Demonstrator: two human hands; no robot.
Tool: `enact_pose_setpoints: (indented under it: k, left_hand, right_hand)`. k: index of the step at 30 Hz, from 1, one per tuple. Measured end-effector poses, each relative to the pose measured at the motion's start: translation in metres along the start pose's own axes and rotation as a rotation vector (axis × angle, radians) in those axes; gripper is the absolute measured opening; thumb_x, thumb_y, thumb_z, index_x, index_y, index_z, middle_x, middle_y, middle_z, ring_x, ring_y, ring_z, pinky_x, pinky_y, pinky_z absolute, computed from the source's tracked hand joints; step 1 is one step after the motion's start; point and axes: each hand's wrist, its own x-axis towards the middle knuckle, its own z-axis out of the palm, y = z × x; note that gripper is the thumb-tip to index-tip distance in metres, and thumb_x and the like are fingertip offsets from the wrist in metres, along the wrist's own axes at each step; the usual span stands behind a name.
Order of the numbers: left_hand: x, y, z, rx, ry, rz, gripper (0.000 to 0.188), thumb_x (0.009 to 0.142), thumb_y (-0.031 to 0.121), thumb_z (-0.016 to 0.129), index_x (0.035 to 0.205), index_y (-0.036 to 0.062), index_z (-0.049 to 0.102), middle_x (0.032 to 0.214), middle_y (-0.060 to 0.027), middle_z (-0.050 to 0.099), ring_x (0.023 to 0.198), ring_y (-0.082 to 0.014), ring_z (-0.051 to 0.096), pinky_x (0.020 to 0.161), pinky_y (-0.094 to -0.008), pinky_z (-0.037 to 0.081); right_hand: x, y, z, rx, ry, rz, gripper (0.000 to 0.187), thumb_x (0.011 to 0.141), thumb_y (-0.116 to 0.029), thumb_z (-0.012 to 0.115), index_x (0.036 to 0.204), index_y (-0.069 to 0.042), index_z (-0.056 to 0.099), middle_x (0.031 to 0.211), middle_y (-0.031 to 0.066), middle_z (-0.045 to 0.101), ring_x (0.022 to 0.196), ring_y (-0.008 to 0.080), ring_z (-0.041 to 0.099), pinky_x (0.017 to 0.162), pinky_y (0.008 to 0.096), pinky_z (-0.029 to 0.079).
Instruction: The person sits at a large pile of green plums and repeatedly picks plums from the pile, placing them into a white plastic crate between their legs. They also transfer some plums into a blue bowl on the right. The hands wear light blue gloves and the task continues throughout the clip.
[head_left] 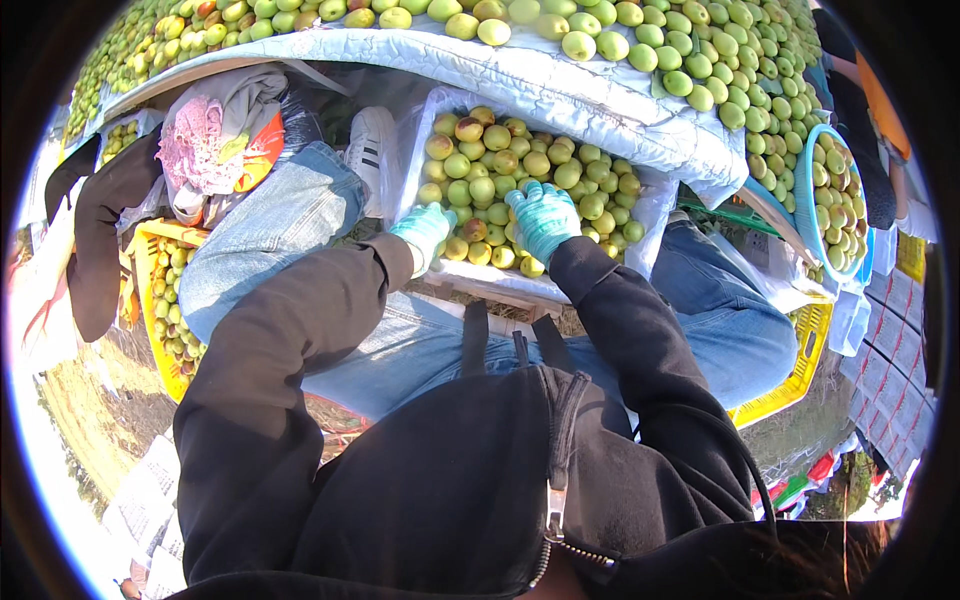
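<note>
A crate lined with white plastic [657, 215] stands before my knees, filled with round green fruits [487, 160], some blushed reddish brown. They look like jujubes. My right hand [543, 218], in a pale green knit glove, lies on the fruits near the crate's middle, fingers reaching forward and slightly apart. No fruit shows in its grasp. My left hand [424, 232], gloved alike, is at the crate's near left corner against the fruits and liner. Its fingers are mostly hidden, so whether it holds a fruit is unclear.
Beyond the crate, a raised surface with a pale quilted cover [520, 75] bears a heap of the same fruits. A light blue basket [808, 190] of fruit stands right. Left are a yellow crate [160, 330] of fruit and another person's dark sleeve [105, 245]. Another yellow crate [805, 365] is right.
</note>
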Motion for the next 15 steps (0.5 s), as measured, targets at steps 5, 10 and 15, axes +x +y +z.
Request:
enact_pose_setpoints:
  k: [5,10,15]
  left_hand:
    - [-0.008,0.016,-0.040,-0.051,-0.103,0.051,0.048,0.071,0.026,0.077,0.107,0.0012,0.056,0.100,-0.0199,0.060,0.092,-0.0358,0.060,0.080,-0.0418,0.049]
    - [-0.054,0.002,-0.144,-0.044,0.332,0.082,0.030,0.085,0.025,0.069,0.103,0.0045,0.057,0.095,-0.0136,0.061,0.083,-0.0246,0.062,0.074,-0.0345,0.049]
    - [-0.086,-0.034,-0.224,-0.098,0.795,-0.004,0.026,0.085,0.021,0.070,0.105,0.0076,0.060,0.089,-0.0041,0.064,0.078,-0.0140,0.059,0.075,-0.0273,0.048]
  right_hand:
    - [-0.004,0.023,-0.017,0.435,0.240,0.115,0.045,0.075,-0.025,0.072,0.113,-0.008,0.054,0.104,0.0138,0.054,0.094,0.0320,0.058,0.083,0.0390,0.050]
    - [0.006,0.077,-0.021,0.325,0.356,0.398,0.045,0.080,-0.022,0.071,0.118,-0.004,0.056,0.115,0.0205,0.058,0.104,0.0354,0.057,0.089,0.0418,0.047]
    - [0.010,0.085,0.004,0.247,-0.003,0.346,0.057,0.074,-0.026,0.072,0.125,-0.010,0.051,0.117,0.0194,0.058,0.107,0.0367,0.056,0.091,0.0438,0.046]
